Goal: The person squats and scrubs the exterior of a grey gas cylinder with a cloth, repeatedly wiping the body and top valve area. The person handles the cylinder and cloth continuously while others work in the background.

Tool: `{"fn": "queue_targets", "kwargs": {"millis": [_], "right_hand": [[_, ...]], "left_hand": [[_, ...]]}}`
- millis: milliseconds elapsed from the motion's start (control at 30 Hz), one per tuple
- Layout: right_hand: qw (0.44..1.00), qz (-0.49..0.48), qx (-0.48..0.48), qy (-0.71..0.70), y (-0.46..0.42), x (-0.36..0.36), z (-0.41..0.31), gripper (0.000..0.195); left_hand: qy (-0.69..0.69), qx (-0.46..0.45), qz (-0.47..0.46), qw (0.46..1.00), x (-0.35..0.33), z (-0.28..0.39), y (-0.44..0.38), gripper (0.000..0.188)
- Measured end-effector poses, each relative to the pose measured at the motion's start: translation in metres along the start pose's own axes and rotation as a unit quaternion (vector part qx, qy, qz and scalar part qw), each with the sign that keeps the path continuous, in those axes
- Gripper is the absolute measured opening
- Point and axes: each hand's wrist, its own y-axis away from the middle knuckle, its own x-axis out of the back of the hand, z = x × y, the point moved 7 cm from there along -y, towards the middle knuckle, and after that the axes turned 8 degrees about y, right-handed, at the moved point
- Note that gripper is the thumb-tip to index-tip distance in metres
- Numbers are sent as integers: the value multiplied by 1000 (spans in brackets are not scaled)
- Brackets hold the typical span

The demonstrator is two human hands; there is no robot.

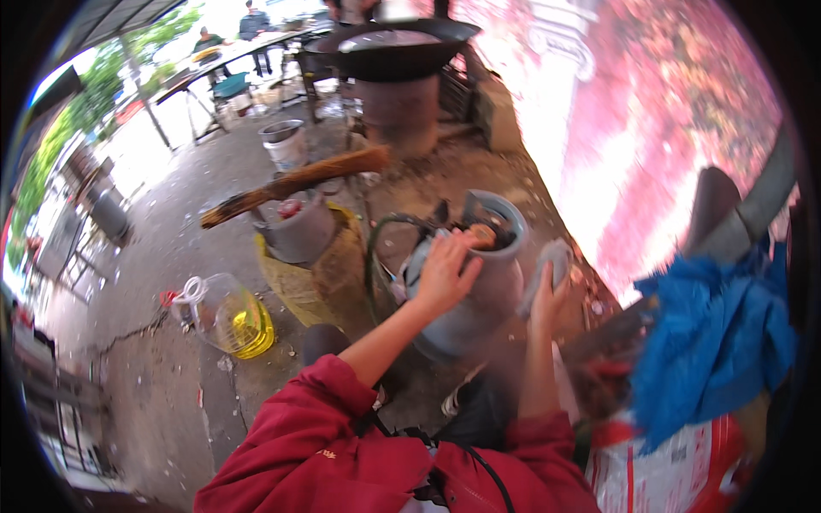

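A grey gas cylinder (474, 301) stands upright in front of me, between my legs. Inside its round collar (518, 240) sits a valve with an orange-brown knob (481, 236). My left hand (444, 269) rests on the near left side of the collar, thumb apart from the fingers, fingertips beside the knob. A dark green hose (372, 256) runs from the valve area down the cylinder's left side. To the right of the cylinder, my right hand (550, 292) holds a grey cloth (557, 256), slightly blurred. Part of the valve is hidden behind my left hand.
A plastic jug of yellow liquid (237, 320) is on the concrete floor at left. A straw broom (301, 183) lies across a grey bucket (298, 231) beside yellow sacking (288, 288). Ahead stands a large wok (397, 54) on a stove. Blue cloth (712, 346) hangs at right.
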Motion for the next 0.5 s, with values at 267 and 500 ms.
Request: {"fn": "queue_targets", "kwargs": {"millis": [267, 500], "right_hand": [[930, -60, 285, 223, 21, -48, -130, 40], [836, -107, 276, 461, -141, -114, -38, 50]], "left_hand": [[-5, -112, 29, 993, -16, -3, -12, 27], [15, -177, 61, 982, -45, 18, 3, 54]]}}
